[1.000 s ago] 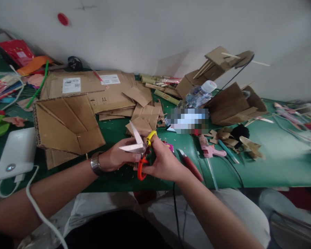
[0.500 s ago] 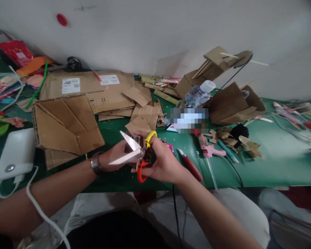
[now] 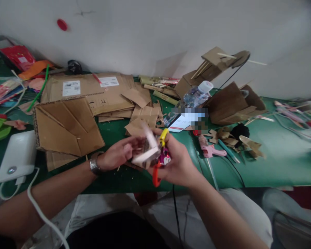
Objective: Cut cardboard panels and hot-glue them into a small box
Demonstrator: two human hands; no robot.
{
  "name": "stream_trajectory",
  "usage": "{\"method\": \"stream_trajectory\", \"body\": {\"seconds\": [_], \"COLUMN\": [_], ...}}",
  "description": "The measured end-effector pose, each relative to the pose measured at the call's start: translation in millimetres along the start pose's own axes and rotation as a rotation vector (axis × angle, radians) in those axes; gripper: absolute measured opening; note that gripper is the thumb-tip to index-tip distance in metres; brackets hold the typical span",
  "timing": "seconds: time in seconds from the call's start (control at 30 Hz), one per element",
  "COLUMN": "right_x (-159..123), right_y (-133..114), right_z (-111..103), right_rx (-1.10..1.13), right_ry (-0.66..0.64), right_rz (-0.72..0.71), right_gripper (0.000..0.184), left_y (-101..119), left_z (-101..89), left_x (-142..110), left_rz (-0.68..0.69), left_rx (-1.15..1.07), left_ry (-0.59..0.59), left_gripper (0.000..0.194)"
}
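Head view, as I saw it from across the room: the right hand (image 3: pixel 180 160) gripped the scissors (image 3: pixel 149 153) by their yellow and orange handles, over the bench (image 3: pixel 282 159) close to its front edge. Their blades stood spread and blurred, the long axis running roughly along that edge, tips toward the left hand (image 3: pixel 119 154). That hand lay just beyond the tips, fingers half curled; I could not tell whether it held anything. So the blades faced the left hand, while the right alone had the handles.
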State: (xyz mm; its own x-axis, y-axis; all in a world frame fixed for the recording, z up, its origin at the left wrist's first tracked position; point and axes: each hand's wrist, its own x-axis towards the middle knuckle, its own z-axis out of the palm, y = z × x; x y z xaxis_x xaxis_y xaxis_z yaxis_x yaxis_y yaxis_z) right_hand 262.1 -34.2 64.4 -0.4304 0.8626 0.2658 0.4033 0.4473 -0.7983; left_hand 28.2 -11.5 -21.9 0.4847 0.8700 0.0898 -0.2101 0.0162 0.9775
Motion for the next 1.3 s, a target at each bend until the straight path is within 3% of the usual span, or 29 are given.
{"method": "stream_trajectory", "body": {"seconds": [0.07,0.17,0.23,0.3,0.43,0.57,0.73,0.83,0.9,0.97,1.17,1.3], "right_x": [-5.6,-16.2,-23.0,-28.2,-32.1,-30.9,-33.6,-34.8,-33.7,-31.4,-22.8,-17.9], "right_y": [0.5,3.2,4.6,5.0,3.6,3.5,7.5,7.5,6.3,5.2,5.2,1.9], "right_z": [-15.2,-35.9,-44.6,-48.6,-46.8,-43.1,-42.1,-39.1,-34.1,-26.3,-0.2,5.2], "right_rx": [0.058,0.119,0.178,0.217,0.238,0.201,0.164,0.223,0.286,0.334,0.284,0.081], "right_ry": [0.096,0.2,0.235,0.252,0.242,0.228,0.218,0.195,0.18,0.182,0.201,0.039], "right_rz": [0.084,0.176,0.17,0.149,0.199,0.179,0.252,0.29,0.304,0.304,0.151,0.035], "right_gripper": [0.079,0.066,0.058,0.056,0.067,0.07,0.063,0.066,0.071,0.076,0.079,0.073], "left_y": [3.2,8.1,9.7,9.1,2.1,-4.8,-0.8,7.9,14.2,19.0,13.2,2.7], "left_z": [-5.8,-11.1,-8.3,-1.0,11.6,10.4,4.7,1.0,-0.1,2.1,22.5,31.4], "left_x": [4.4,9.3,12.6,18.9,46.4,77.8,83.7,72.6,62.0,49.0,8.8,-2.6], "left_rz": [0.124,0.236,0.203,0.167,0.123,0.011,0.041,0.13,0.207,0.189,-0.163,-0.331], "left_rx": [0.158,0.692,0.968,1.127,1.31,1.353,1.351,1.191,0.874,0.472,-0.445,-0.599], "left_ry": [0.068,0.299,0.328,0.276,0.197,0.163,0.142,0.16,0.152,0.105,-0.047,-0.071], "left_gripper": [0.073,0.074,0.087,0.101,0.112,0.114,0.085,0.087,0.095,0.094,0.069,0.05]}}
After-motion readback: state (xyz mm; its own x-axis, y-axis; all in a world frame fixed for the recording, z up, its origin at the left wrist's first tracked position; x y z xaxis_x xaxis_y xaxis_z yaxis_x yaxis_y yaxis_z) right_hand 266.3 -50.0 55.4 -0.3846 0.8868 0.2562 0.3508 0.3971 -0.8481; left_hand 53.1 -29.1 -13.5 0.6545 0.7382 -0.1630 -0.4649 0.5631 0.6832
